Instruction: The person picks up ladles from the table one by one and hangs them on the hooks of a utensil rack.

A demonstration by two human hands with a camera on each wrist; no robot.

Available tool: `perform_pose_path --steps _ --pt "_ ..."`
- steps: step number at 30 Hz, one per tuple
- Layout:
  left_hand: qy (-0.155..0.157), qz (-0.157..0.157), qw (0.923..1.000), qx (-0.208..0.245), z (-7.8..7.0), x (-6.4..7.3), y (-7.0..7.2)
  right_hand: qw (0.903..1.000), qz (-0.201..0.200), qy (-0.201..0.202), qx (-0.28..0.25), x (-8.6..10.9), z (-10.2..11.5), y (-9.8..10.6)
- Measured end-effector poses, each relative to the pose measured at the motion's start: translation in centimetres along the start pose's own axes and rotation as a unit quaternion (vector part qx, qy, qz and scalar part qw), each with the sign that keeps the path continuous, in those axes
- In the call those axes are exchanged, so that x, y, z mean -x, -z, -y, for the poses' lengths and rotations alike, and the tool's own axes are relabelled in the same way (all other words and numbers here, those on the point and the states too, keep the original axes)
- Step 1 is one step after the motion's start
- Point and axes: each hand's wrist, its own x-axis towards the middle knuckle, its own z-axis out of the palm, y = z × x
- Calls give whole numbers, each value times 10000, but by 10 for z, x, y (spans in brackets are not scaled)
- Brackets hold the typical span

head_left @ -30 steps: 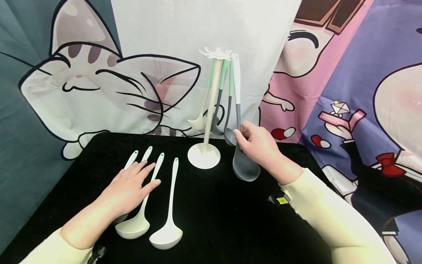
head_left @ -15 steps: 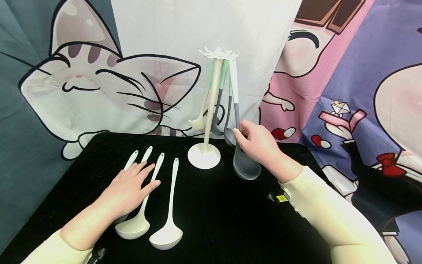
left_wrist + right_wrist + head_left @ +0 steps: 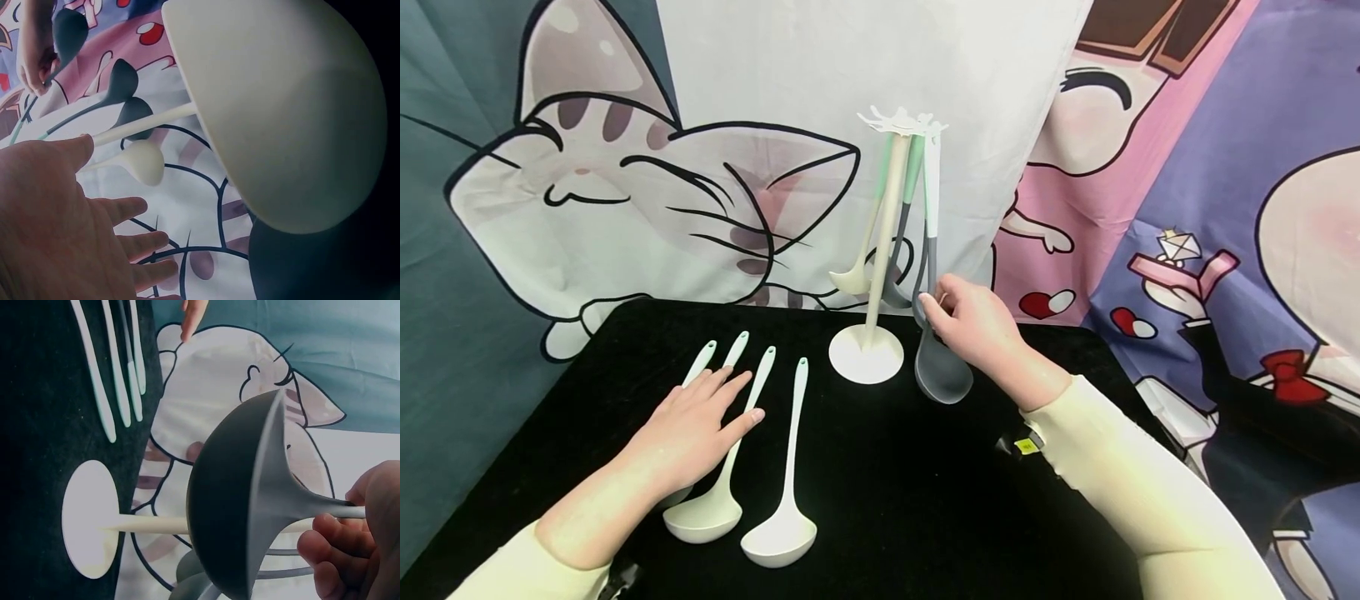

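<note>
**Grey ladle (image 3: 943,373) pinched in right hand (image 3: 977,321) beside utensil stand (image 3: 883,237)**

A printed backdrop (image 3: 820,67) showing a smiling cartoon cat spreads behind the utensil stand, while a black tabletop (image 3: 880,500) extends beneath it. The cream utensil stand is upright on its round base, crowned with hooks.

The grey ladle is just right of the utensil stand, bowl down, its white handle reaching toward the hooks; whether it is caught on one cannot be told. Two white ladles (image 3: 778,537) lie on the tabletop left of the utensil stand and nearer the camera, with two further pale handles (image 3: 736,350) alongside, farther left. A cream ladle (image 3: 850,280) hangs to the left of the utensil stand's pole, and two grey utensils (image 3: 896,292) with green handles hang to its right.

Right of the utensil stand, the right hand's thumb and fingers pinch the grey ladle's stem just above the bowl. Left of the utensil stand, the left hand (image 3: 688,425) is spread over the pale handles; contact is unclear. A small yellow tag (image 3: 1026,447) shows by the right wrist.
</note>
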Motion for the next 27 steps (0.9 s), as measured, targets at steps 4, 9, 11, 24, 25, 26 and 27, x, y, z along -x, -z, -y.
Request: perform_pose_path --steps 4,9,11,24,25,26,27 --pt "13 24 10000 10 1 0 0 10000 -34 -29 45 -5 -2 -6" --pt "47 66 10000 13 2 0 -1 9999 36 -137 31 -12 -6 -12" --pt "44 54 10000 15 2 0 -1 9998 91 -201 13 -15 -7 -14" --pt "84 43 9999 37 3 1 -2 9983 221 -537 -105 -20 -9 -28" --pt "80 29 10000 41 3 1 -3 9982 226 -546 -99 -21 -8 -29" --pt "73 21 10000 41 3 0 -3 9982 227 -556 -95 -21 -8 -31" --pt "76 20 10000 37 3 0 -3 9981 231 -568 -86 -21 -8 -32"
